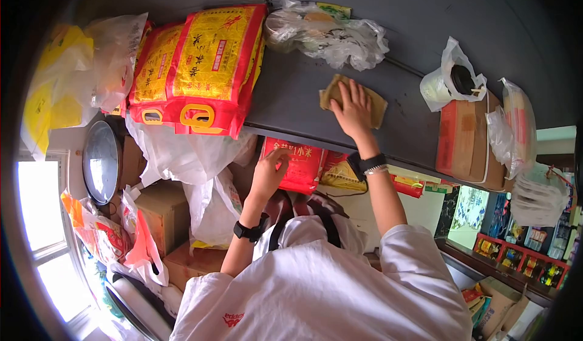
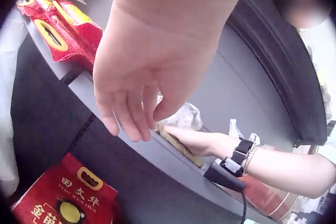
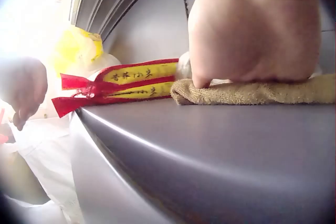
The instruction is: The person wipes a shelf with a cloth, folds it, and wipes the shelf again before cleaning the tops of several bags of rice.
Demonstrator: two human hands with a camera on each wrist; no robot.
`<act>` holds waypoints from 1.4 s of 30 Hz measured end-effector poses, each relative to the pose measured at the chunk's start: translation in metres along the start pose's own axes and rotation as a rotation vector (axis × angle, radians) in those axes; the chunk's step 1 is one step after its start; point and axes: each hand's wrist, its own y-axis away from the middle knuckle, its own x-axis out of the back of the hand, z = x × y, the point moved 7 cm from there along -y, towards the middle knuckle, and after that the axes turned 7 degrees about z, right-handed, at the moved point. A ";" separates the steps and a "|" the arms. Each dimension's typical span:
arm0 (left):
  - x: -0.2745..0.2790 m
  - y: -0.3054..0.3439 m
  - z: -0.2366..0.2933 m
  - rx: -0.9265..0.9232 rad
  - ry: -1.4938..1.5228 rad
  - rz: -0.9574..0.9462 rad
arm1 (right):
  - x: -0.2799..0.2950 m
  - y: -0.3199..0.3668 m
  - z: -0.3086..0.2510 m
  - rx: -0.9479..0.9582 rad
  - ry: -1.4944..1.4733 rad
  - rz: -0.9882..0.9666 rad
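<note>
My right hand [image 1: 353,107] lies flat on a tan cloth [image 1: 328,92] and presses it onto the grey shelf [image 1: 285,101]. The right wrist view shows the same hand [image 3: 252,40] pressing down on the cloth [image 3: 262,92]. My left hand [image 1: 270,170] is lower, under the shelf's front edge, fingertips at a red bag of millet [image 1: 305,166]. In the left wrist view that hand [image 2: 147,121] hangs with relaxed fingers and holds nothing, above the red bag [image 2: 63,192]. Both wrists wear black bands.
Red and yellow rice bags [image 1: 200,61] lie on the shelf to the left of the cloth. Crumpled plastic bags [image 1: 328,31] sit behind it. A cardboard box [image 1: 467,137] and a white bag [image 1: 449,74] stand at the right. Boxes [image 1: 161,210] and a round metal lid [image 1: 100,162] are below left.
</note>
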 end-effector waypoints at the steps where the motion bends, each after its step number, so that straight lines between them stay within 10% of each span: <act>1: -0.003 0.003 0.001 0.003 0.002 -0.003 | 0.008 0.012 0.013 -0.031 0.019 0.003; 11: -0.012 0.027 -0.009 0.039 0.020 0.030 | 0.049 0.105 0.065 -0.203 0.153 -0.021; 24: 0.009 0.012 0.013 -0.018 -0.060 0.219 | 0.009 0.058 -0.135 0.271 -0.328 0.073; 30: -0.002 0.005 0.011 -0.078 -0.162 0.218 | 0.039 0.088 -0.066 0.305 -0.237 0.031; 38: -0.049 0.005 0.047 -0.147 -0.143 0.066 | 0.104 0.154 0.143 -0.183 0.097 0.157; 42: -0.059 0.019 0.044 -0.189 -0.151 0.044 | 0.099 0.159 0.152 -0.225 0.183 0.173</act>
